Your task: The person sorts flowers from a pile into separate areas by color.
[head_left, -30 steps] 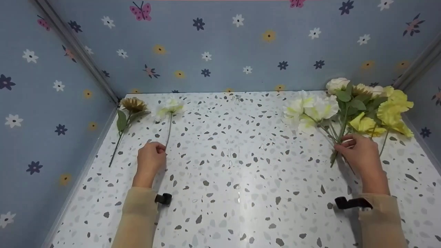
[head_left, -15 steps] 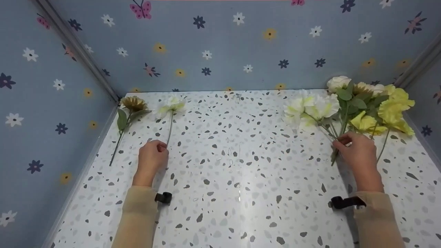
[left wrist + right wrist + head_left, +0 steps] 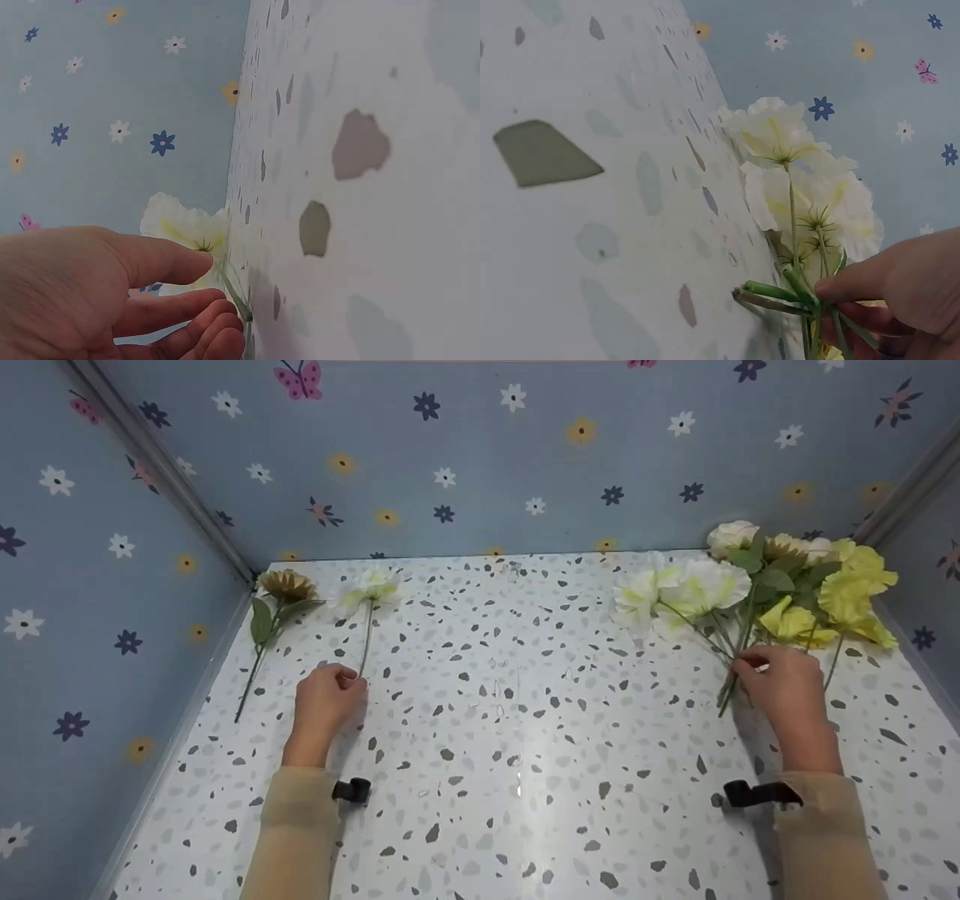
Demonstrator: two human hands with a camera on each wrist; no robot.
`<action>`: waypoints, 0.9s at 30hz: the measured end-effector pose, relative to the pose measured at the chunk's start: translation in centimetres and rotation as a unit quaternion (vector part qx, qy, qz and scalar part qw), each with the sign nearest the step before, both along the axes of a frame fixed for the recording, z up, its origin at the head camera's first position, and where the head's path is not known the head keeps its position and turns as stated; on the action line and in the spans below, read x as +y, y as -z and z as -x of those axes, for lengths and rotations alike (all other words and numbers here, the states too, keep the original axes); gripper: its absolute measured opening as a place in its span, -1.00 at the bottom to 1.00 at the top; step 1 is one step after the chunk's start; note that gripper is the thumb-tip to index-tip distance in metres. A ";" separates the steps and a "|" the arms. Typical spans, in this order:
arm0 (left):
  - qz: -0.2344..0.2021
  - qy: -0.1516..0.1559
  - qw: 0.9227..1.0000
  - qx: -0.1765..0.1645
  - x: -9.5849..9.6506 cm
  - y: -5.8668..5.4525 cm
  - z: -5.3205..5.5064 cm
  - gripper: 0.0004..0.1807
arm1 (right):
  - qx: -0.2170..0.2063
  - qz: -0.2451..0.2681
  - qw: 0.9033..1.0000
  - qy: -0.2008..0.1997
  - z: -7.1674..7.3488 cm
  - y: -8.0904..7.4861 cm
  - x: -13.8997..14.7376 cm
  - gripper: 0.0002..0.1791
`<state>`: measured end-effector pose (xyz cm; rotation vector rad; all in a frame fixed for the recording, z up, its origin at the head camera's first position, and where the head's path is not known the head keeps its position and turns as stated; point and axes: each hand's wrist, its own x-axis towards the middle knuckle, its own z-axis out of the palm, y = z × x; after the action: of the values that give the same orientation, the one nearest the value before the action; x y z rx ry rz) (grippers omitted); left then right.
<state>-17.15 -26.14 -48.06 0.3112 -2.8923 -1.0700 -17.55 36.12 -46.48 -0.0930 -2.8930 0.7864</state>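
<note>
Stems [image 3: 799,284] pinched in R hand [image 3: 787,682], yel. blooms [image 3: 859,589] alongside; L hand [image 3: 328,697] by wht. flower [image 3: 373,591], grip unclear, brn. flower [image 3: 286,586] nearby.

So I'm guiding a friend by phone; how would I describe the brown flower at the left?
Find the speckled white tabletop's far left corner, where two blue walls meet. The brown flower lies there, nearest the left wall. Green leaves on its stem set it apart from the white-and-yellow flower beside it, whose visible stem is bare.
</note>
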 end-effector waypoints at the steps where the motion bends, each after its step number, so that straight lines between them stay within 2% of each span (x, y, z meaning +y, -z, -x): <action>1: 0.000 0.000 1.000 0.000 0.0 -0.1 0.0 -0.67 | -0.001 0.001 1.000 0.002 0.0 -0.2 0.0 -0.69; 8: 0.001 -0.003 1.000 0.002 0.3 -1.0 -0.2 -0.65 | 0.013 0.001 0.999 0.034 -0.3 -1.7 0.4 -0.69; 12: -0.017 -0.002 1.000 0.002 0.8 -1.4 -0.2 -0.62 | 0.004 0.007 0.998 0.061 -0.7 -2.2 0.5 -0.65; 17: -0.045 0.001 0.999 0.018 1.3 -1.6 -0.2 -0.63 | -0.004 0.026 0.995 0.096 -0.9 -2.8 0.6 -0.55; 21: -0.055 0.007 0.998 0.033 1.8 -1.9 -0.2 -0.66 | 0.018 0.043 0.992 0.121 -1.0 -3.3 0.4 -0.54; 23: -0.057 0.012 0.998 0.037 2.2 -2.1 -0.3 -0.67 | 0.020 0.067 0.989 0.131 -1.0 -3.7 0.3 -0.53; 25: -0.062 0.018 0.997 0.040 2.8 -2.4 -0.4 -0.68 | 0.024 0.121 0.983 0.135 -1.0 -4.1 0.1 -0.54; 27: -0.069 0.022 0.997 0.042 3.5 -2.6 -0.5 -0.69 | 0.034 0.200 0.971 0.130 -1.0 -4.3 -0.3 -0.56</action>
<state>-16.65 -22.60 -45.47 0.2024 -2.7701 -1.2598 -16.59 35.79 -42.15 -0.4660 -2.5436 1.2723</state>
